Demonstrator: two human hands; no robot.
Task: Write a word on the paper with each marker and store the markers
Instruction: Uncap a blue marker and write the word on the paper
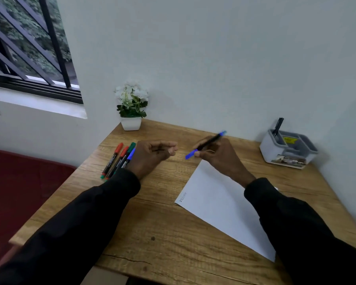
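My right hand [219,156] holds a blue marker [207,144] above the far corner of the white paper [218,202]; its blue cap points toward my left hand. One small word is written near the paper's left corner. My left hand [152,155] hovers just left of it, fingers curled with nothing in them. Several capped markers [119,159], red, green and blue, lie side by side on the wooden desk [152,223] behind my left wrist. A grey and white organizer [288,149] at the back right holds one black marker.
A small white pot with white flowers [132,105] stands at the desk's back left corner against the wall. A window with bars is at the upper left. A dark red seat [19,192] lies beside the desk's left edge.
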